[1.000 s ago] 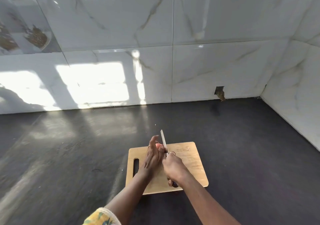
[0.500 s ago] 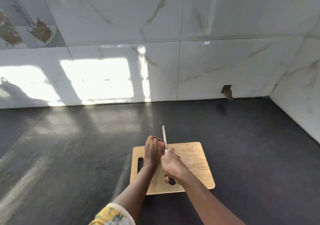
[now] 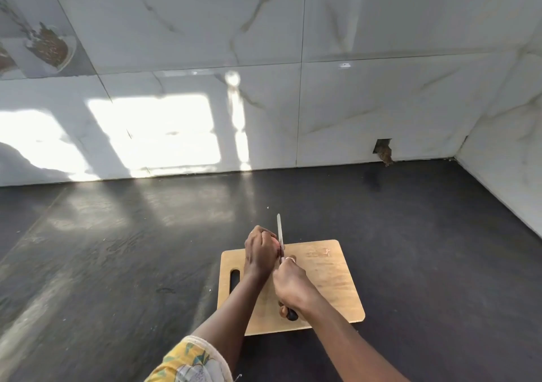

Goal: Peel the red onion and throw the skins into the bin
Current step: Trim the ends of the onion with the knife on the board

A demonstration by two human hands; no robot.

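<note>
Dark countertop [image 3: 117, 264] with a marble-look tiled wall [image 3: 352, 102] behind it. At the far edge of the wooden cutting board [image 3: 331, 282], left of its middle, is the red onion [image 3: 276, 243], almost fully hidden, with only a pinkish sliver showing by the blade. Over it curls the left hand [image 3: 260, 253], fingers wrapped round it. Just behind, the right hand [image 3: 291, 289] is fisted tight on the dark handle of the knife [image 3: 280, 235]. The blade stands on edge and points at the wall, just right of the left fingers, with its tip past the board's far edge. Cannot tell whether the edge is in the onion. The board lies near the counter's front, with a slot handle at its left end and a few pale flecks on its right half. The counter runs wide to the left of the board and deep to the back wall, and is narrower on the right up to the side wall [image 3: 513, 182]. There is a small broken hole [image 3: 382, 149] low in the back wall near the corner. A yellow patterned sleeve [image 3: 187, 361] shows at the bottom edge.
</note>
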